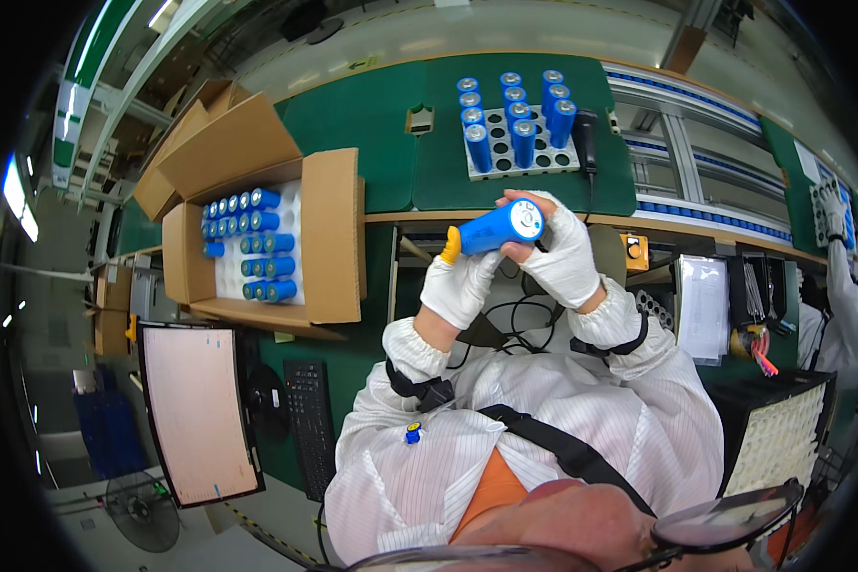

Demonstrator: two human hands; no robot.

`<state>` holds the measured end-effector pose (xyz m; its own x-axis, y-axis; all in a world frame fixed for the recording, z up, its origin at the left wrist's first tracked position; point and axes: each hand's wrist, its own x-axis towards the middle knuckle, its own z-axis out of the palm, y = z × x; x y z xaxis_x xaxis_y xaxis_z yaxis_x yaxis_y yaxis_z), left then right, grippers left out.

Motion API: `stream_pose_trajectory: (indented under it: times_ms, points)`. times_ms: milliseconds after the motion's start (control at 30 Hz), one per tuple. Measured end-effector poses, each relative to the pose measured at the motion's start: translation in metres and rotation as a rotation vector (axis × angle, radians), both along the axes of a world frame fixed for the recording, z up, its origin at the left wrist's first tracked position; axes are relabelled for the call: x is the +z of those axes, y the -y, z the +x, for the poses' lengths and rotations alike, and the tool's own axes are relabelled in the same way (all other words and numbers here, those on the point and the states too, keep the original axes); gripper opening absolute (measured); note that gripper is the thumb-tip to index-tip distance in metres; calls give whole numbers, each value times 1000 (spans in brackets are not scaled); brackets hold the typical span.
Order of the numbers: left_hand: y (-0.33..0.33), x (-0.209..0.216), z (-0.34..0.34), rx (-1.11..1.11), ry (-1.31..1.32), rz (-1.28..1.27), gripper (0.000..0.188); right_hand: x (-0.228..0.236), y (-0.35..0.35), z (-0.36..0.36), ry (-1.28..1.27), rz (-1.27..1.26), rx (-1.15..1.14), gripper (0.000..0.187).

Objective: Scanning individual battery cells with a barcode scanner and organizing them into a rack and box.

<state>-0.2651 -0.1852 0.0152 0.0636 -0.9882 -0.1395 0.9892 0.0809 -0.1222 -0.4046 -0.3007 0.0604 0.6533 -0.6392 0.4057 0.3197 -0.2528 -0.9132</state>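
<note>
A blue cylindrical battery cell (491, 229) with a pale round end is held in front of my chest, tilted with that end up to the right. My left hand (459, 283), in a white glove with a yellow thumb cover, closes round its lower left end. With bare fingertips, my gloved right hand (562, 250) grips the end at the right. Beyond my hands, several like cells (522, 143) stand upright in a white tray with round holes (491, 169). An open cardboard box (336, 243) at the left has more blue cells (267, 243) in white foam.
A black handheld scanner (586, 138) lies beside the tray on the green mat (381, 124). At the left are a monitor (200, 415) and a keyboard (307, 419). A roller conveyor (682, 153) runs along the right, where another person's gloved arm (839, 238) reaches over a tray.
</note>
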Motion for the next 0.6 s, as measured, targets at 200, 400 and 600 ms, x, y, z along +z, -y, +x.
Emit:
stream_pose_trajectory:
  times_ms: [200, 400, 600]
  points:
    - [18, -28, -11, -158, -176, -15, 62, -7, 8, -8, -149, -52, -75, 59]
    - [30, -34, -18, -36, -11, 1, 62, -12, 12, -10, -116, -18, -194, 54]
    - [35, -29, -30, 240, 690, 33, 66, -22, 22, -13, -111, 512, -156, 40]
